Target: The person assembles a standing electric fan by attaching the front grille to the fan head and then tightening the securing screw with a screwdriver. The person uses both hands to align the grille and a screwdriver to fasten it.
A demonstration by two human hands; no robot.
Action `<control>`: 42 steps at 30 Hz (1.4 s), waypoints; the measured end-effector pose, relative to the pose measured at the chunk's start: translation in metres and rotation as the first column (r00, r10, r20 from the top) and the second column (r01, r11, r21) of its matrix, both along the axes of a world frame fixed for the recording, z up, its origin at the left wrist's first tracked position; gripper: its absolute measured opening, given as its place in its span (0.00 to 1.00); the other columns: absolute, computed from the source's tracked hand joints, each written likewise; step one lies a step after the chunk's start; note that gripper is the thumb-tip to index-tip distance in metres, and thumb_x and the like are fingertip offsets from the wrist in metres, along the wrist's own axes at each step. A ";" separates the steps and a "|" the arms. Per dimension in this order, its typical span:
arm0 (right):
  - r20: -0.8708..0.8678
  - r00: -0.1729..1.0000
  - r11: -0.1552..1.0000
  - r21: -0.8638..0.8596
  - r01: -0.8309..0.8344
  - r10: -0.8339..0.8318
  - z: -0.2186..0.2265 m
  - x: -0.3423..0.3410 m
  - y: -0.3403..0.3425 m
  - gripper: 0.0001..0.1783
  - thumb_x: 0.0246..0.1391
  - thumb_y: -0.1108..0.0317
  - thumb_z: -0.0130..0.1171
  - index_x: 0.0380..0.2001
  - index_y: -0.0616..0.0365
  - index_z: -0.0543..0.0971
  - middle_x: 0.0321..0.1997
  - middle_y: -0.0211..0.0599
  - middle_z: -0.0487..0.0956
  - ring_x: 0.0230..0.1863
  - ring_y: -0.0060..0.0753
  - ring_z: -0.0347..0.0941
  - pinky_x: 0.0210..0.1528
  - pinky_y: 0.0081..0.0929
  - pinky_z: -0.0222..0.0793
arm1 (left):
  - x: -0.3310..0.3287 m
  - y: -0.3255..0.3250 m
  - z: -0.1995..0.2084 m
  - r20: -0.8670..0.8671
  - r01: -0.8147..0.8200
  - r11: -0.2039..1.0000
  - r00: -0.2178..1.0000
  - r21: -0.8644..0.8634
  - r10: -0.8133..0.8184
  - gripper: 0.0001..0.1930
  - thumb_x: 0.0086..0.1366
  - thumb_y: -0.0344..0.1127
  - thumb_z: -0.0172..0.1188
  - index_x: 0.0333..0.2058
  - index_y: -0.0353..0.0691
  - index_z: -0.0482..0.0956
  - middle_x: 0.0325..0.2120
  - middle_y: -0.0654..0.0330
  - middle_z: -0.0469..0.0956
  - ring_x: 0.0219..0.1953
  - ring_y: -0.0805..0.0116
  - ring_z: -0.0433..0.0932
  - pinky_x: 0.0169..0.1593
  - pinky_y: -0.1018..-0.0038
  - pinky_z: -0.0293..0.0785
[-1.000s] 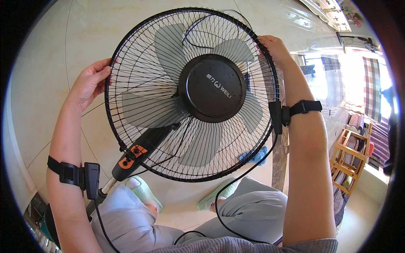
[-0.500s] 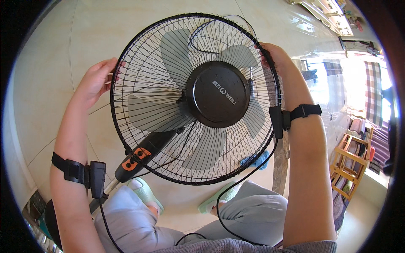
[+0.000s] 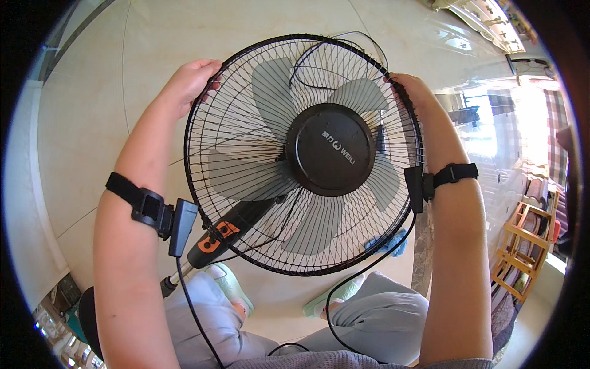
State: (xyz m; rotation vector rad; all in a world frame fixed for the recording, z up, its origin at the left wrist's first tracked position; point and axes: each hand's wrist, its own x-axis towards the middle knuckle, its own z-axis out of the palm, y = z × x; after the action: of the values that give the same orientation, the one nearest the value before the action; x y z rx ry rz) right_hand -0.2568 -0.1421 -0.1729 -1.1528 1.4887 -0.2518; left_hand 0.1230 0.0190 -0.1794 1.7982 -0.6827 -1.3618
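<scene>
A standing fan (image 3: 330, 149) with a black wire guard, grey blades and a dark round center fills the middle. My left hand (image 3: 195, 85) grips the guard's upper left rim, its fingertips curled behind the wires. On the upper right rim, my right hand (image 3: 410, 91) is closed, with most of its fingers hidden by the guard. Below the guard at lower left, the fan's dark control box (image 3: 216, 241) carries orange panels with black knobs. A pale pole runs from it toward the lower left.
Behind the guard a black cord (image 3: 376, 44) loops over the tiled floor. A blue cloth (image 3: 393, 243) lies beyond its lower right rim. A wooden rack (image 3: 522, 246) with shoes stands at right. My slippered feet are below the fan.
My left hand has moved up along the rim from the left side and closed on it. The fan appears slightly farther right and lower; my right hand stays on the rim.
</scene>
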 end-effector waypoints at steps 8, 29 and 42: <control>0.001 1.000 1.000 -0.004 0.025 -0.025 0.002 -0.003 0.000 0.13 0.51 0.55 0.52 0.29 0.51 0.78 0.16 0.21 0.66 0.15 0.16 0.59 0.15 0.16 0.54 | -0.002 0.000 0.003 0.010 -0.011 0.996 1.000 0.090 0.010 0.12 0.62 0.40 0.50 0.41 0.42 0.73 0.26 0.69 0.72 0.24 0.81 0.66 0.25 0.83 0.62; 0.038 0.976 0.968 0.143 0.208 -0.215 0.018 -0.090 0.094 0.24 0.56 0.44 0.41 0.48 0.46 0.69 0.42 0.28 0.72 0.40 0.23 0.67 0.38 0.28 0.65 | 0.022 0.080 0.007 -0.222 -0.077 0.995 0.971 0.057 0.088 0.21 0.64 0.50 0.44 0.50 0.45 0.66 0.38 0.65 0.70 0.39 0.75 0.69 0.40 0.76 0.66; 0.243 0.881 0.898 0.283 0.336 -0.406 0.004 -0.076 0.154 0.36 0.53 0.34 0.28 0.52 0.47 0.65 0.47 0.33 0.72 0.44 0.29 0.71 0.35 0.31 0.68 | -0.014 0.111 0.008 -0.286 -0.115 0.975 0.943 0.192 0.167 0.24 0.62 0.59 0.39 0.52 0.56 0.62 0.47 0.69 0.69 0.47 0.73 0.67 0.45 0.66 0.62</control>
State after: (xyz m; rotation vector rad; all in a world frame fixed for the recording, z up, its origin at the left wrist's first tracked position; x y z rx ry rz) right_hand -0.3329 0.0116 -0.1685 -0.5984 1.4171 -0.4807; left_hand 0.1087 0.1298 -0.1716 1.6835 -0.2736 -1.5917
